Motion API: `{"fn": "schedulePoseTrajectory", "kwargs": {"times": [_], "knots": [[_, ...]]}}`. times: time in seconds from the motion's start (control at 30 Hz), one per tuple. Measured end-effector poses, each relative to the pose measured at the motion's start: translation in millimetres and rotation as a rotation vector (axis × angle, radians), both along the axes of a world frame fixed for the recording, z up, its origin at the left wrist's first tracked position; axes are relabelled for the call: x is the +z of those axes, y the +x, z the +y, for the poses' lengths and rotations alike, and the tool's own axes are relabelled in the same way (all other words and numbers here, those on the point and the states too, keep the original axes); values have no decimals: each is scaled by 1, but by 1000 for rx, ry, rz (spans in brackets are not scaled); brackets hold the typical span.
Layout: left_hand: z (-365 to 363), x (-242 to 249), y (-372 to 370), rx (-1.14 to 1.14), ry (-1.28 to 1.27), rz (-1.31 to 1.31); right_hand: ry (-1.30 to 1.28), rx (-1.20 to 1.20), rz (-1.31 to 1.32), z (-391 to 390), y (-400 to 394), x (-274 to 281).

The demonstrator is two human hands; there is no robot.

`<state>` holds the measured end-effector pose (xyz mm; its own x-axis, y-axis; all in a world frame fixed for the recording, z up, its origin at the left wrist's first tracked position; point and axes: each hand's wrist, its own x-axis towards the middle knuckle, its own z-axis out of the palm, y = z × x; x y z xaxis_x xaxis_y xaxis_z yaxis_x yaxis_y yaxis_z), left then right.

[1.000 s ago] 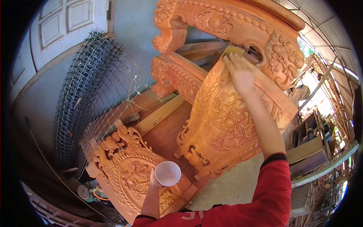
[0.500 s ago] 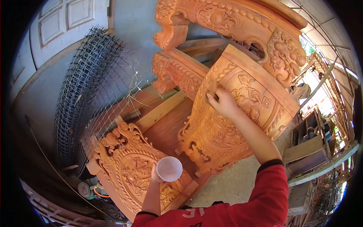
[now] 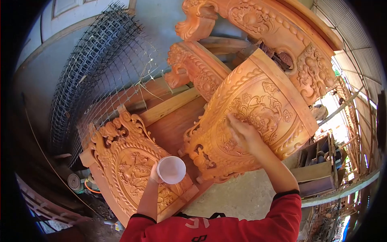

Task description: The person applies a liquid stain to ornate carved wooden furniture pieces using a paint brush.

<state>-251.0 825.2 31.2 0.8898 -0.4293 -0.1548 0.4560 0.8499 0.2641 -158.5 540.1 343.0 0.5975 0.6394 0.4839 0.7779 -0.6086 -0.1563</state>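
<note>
A white plastic cup (image 3: 171, 170) is in my left hand (image 3: 155, 174), which grips it from the left side with its open mouth facing up. Below it lies a carved wooden panel (image 3: 133, 165) with openwork scrolls and a framed relief. My right hand (image 3: 245, 134) is over a larger carved panel (image 3: 278, 88), close to the relief in its middle. The fingers there are bent toward the wood and closed together; whatever they hold, if anything, is hidden by the hand.
Behind the panels stand more carved wooden furniture parts (image 3: 258, 20). A roll of black plastic mesh (image 3: 90, 64) leans on the blue wall at the left. At the right are wooden boxes (image 3: 316, 173) with odds and ends. Concrete floor (image 3: 229, 193) shows between.
My right hand has moved from the upper left edge of the large panel down toward its middle relief. The cup stays in my left hand; the whole view has shifted a little.
</note>
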Motion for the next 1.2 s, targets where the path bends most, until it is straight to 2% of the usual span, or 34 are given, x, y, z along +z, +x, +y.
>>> {"fn": "schedulePoseTrajectory", "kwargs": {"times": [0.07,0.1,0.17,0.27,0.3,0.33,0.4,0.43,0.47,0.53,0.63,0.77,0.87,0.97,1.03,1.17,1.2], "knots": [[-2,-5,4,31,61,18,210,-128,354,-8,7,14],[-2,-4,6,56,129,34,205,-127,360,-8,7,28],[0,-2,5,39,84,-33,249,-288,123,-5,4,57],[-1,8,5,41,66,-109,300,-305,119,-18,18,42],[-2,11,5,53,102,-120,141,-219,-2,-17,19,31],[-2,9,3,55,95,-111,133,-217,6,-19,9,26],[-1,4,4,45,68,-139,-120,-163,137,4,-21,35],[-2,3,6,50,64,-134,-1,-151,242,2,-19,35],[-1,2,6,48,94,-164,-4,-149,250,5,-18,44],[1,1,3,39,126,-185,42,-241,-51,15,-13,72],[2,0,2,14,45,-168,-41,-271,-95,10,-8,80],[0,1,3,35,71,-139,-119,-166,-63,1,-4,74],[0,1,5,30,66,-111,-54,-272,-8,10,-8,80],[1,3,5,24,41,-98,-67,-279,-103,15,-8,81],[1,4,5,21,28,-99,-206,-273,44,14,-11,85],[0,5,6,16,9,-118,-195,-229,50,15,-14,89],[0,6,6,16,22,-114,-89,-307,98,20,-16,92]]}}
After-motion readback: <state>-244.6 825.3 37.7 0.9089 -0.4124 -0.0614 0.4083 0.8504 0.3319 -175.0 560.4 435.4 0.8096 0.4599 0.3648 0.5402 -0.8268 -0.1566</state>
